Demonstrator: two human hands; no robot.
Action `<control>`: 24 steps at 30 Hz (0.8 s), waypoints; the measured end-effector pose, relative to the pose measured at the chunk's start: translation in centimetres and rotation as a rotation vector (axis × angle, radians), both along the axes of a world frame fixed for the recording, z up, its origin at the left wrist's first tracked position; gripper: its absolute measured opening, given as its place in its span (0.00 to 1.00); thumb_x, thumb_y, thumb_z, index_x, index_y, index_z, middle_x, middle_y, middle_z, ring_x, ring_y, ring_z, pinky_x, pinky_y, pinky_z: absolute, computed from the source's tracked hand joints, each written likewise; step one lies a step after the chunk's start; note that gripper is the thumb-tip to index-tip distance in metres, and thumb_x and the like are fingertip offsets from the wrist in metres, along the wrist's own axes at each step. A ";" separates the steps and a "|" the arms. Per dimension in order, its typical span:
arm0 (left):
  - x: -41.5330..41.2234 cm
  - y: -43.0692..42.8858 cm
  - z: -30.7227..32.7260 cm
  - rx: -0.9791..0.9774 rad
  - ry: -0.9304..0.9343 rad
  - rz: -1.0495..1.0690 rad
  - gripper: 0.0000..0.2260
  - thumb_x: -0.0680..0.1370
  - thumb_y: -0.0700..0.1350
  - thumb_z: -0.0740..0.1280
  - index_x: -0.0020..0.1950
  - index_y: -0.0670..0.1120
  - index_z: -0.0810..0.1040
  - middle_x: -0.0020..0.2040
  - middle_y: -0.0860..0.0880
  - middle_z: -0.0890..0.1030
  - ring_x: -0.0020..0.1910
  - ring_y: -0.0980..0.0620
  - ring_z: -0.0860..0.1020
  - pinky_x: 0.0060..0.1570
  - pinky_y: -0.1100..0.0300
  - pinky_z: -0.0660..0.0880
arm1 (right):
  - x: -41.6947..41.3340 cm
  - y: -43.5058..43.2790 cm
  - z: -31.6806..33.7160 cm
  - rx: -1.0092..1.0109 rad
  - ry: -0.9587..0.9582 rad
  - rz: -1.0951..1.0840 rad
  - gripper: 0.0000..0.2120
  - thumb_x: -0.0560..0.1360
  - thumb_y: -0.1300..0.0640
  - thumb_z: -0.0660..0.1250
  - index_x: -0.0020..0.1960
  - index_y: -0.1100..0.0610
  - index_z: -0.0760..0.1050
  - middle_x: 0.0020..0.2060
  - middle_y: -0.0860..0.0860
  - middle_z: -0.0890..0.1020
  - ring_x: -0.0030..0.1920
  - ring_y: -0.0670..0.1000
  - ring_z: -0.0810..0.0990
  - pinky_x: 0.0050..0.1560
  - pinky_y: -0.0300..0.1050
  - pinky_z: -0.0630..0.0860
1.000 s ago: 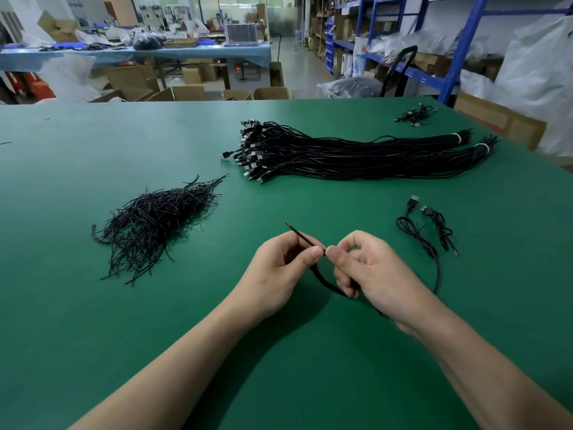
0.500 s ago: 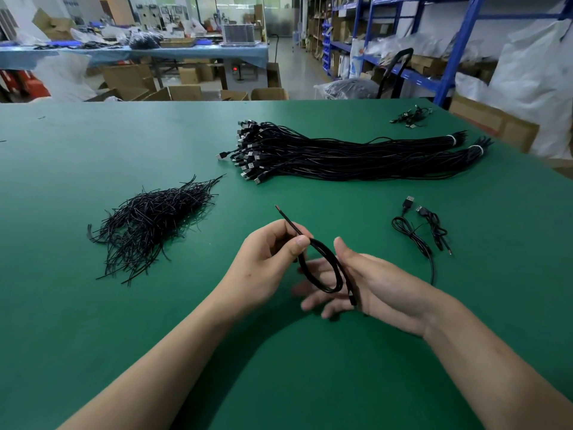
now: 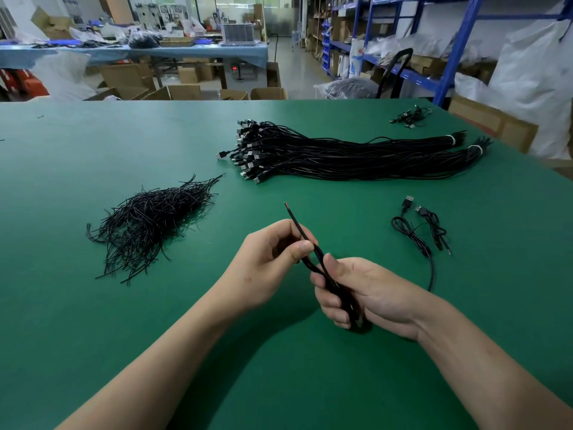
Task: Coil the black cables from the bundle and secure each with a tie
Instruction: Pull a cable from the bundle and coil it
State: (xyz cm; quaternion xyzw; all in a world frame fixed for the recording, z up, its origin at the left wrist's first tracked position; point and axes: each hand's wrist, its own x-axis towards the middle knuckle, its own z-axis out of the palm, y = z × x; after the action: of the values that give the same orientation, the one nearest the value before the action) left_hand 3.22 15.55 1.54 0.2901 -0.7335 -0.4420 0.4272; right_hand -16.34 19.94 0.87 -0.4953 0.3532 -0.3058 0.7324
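My left hand pinches a black cable between thumb and fingers, its free end sticking up and away. My right hand grips the folded loops of the same cable, fingers curled round them. The cable's slack runs from under my right hand along the green table to its USB plug. The big bundle of black cables lies at the back centre, bound with white bands at its right end. A heap of black ties lies to the left.
A tied cable coil lies to the right beside the slack. A few more coiled cables sit at the table's far right corner. Cardboard boxes, blue shelving and white sacks stand beyond the table's edges.
My right hand went from pinching the cable, to opening flat under a loop, to curling its fingers round the flattened loops. The left hand kept its pinch and moved slightly.
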 end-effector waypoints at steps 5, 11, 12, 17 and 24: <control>0.1 -0.1 -0.1 -0.051 -0.040 0.018 0.06 0.80 0.45 0.66 0.49 0.44 0.79 0.41 0.48 0.81 0.42 0.47 0.78 0.48 0.45 0.76 | 0.0 0.1 0.1 -0.036 0.019 -0.007 0.17 0.79 0.40 0.64 0.45 0.54 0.75 0.33 0.50 0.74 0.28 0.47 0.68 0.30 0.38 0.68; 0.3 -0.4 -0.4 -0.108 -0.094 0.019 0.04 0.80 0.45 0.66 0.48 0.46 0.79 0.41 0.58 0.81 0.42 0.58 0.79 0.47 0.63 0.74 | -0.1 0.4 0.2 -0.020 0.034 0.013 0.15 0.82 0.46 0.60 0.52 0.57 0.76 0.34 0.49 0.70 0.31 0.46 0.62 0.33 0.37 0.64; 0.3 -0.5 -0.4 -0.116 -0.097 0.023 0.04 0.81 0.45 0.66 0.48 0.47 0.79 0.42 0.58 0.81 0.42 0.58 0.79 0.47 0.63 0.75 | 0.0 0.4 0.2 -0.027 0.042 0.003 0.14 0.82 0.46 0.60 0.50 0.57 0.75 0.34 0.48 0.70 0.31 0.46 0.62 0.33 0.37 0.64; 0.4 -0.6 -0.6 -0.116 -0.092 0.038 0.04 0.81 0.45 0.66 0.49 0.47 0.79 0.42 0.57 0.82 0.43 0.58 0.80 0.48 0.63 0.76 | 0.4 0.2 0.1 -0.115 0.101 -0.050 0.13 0.81 0.47 0.61 0.44 0.55 0.71 0.32 0.48 0.70 0.30 0.46 0.63 0.32 0.38 0.65; 0.1 -0.5 -1.0 -0.283 -0.168 0.271 0.12 0.79 0.45 0.70 0.61 0.44 0.77 0.57 0.52 0.78 0.57 0.54 0.78 0.54 0.54 0.77 | 0.4 -0.1 -0.3 -0.345 0.406 -0.182 0.14 0.85 0.49 0.58 0.44 0.54 0.71 0.32 0.46 0.74 0.27 0.46 0.66 0.29 0.42 0.67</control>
State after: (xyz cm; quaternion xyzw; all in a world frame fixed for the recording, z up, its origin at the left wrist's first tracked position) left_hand 3.33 15.05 0.58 0.3590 -0.7756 -0.2474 0.4566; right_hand -15.97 19.80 0.54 -0.6300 0.4785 -0.3203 0.5211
